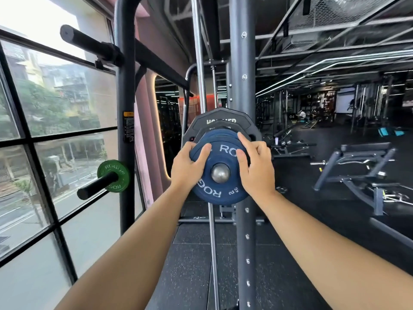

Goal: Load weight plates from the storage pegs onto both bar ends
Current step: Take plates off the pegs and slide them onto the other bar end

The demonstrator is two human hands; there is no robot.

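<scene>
Blue plate (220,173) btwn both hands, lettering partly hidden, rear plates mostly covered.

Blue plate (220,153), centre of the frame: matt rubber-like face with white raised lettering; you have bare fingers on it.
Bar end (220,174), in the plate's hole: brushed metal, dull sheen.
Black plates (221,120), behind the blue one: matt rubbery coating, embossed lettering.
Green plate (113,175), left of centre: matt, white print.
Peg (98,185) through the green plate: black, matt.
Upright (242,63), centre: dark grey painted metal, satin, with shiny bolts.
Guide rod (199,74), beside it: polished chrome.
Floor (192,265), bottom centre: black speckled rubber, slightly rough.
</scene>
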